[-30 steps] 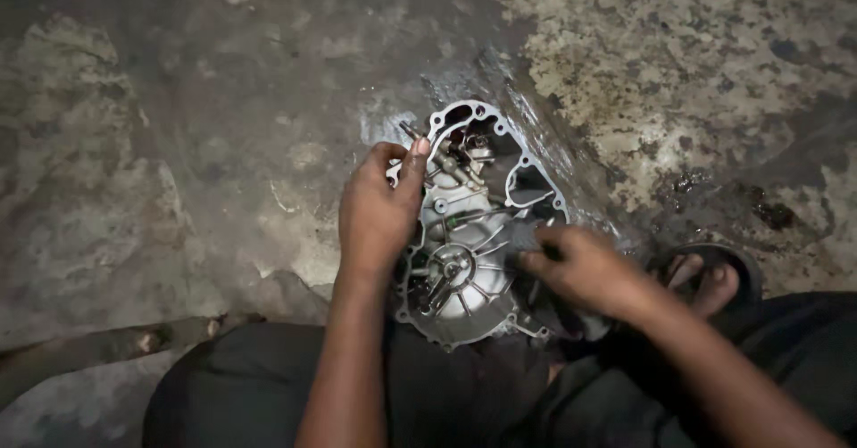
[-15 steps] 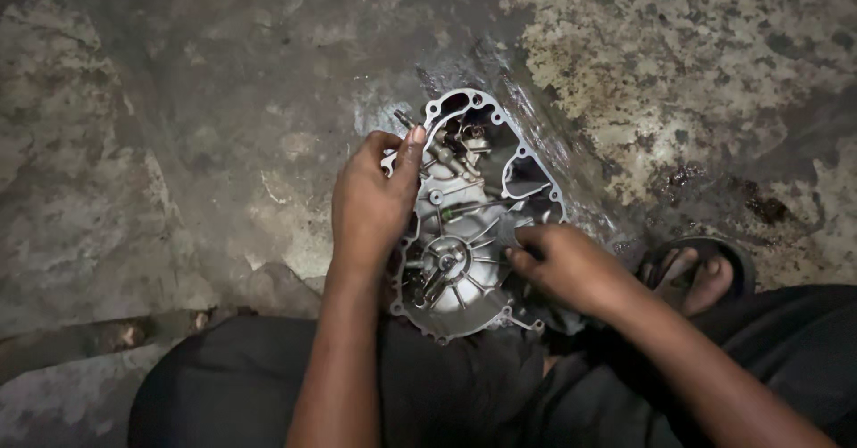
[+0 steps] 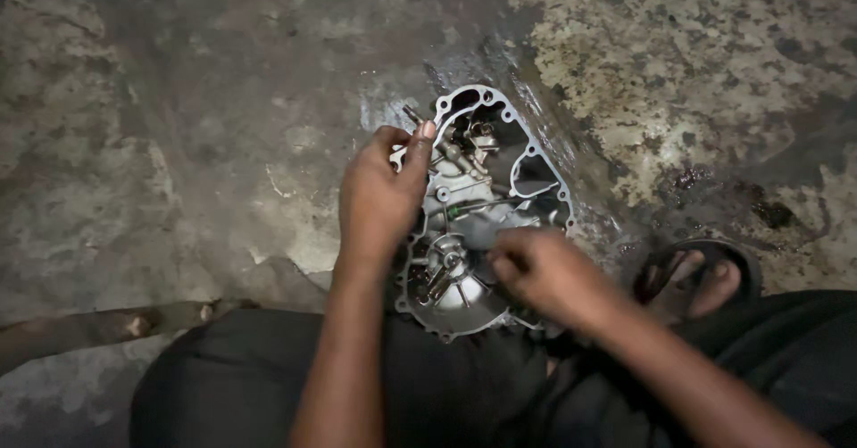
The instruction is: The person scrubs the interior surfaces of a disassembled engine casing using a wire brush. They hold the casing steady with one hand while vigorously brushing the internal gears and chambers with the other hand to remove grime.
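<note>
A grey metal engine casing [image 3: 527, 158] lies open side up on the stained concrete floor, with shafts and gears showing inside. My left hand [image 3: 379, 198] grips its left rim, thumb pressed near a small bolt at the upper left edge. My right hand [image 3: 540, 274] rests over the lower right part of the casing, fingers curled down inside it; what they pinch is hidden.
Oil-stained concrete floor [image 3: 178, 145] surrounds the casing, with a wet patch beside it. My dark-trousered knees [image 3: 250, 377] fill the bottom edge. A foot in a sandal [image 3: 701, 283] sits at the right. A brown stick-like piece [image 3: 107, 327] lies at lower left.
The view has shifted slightly. My right hand has slid a little left and lower over the casing. My left hand keeps its hold on the rim.
</note>
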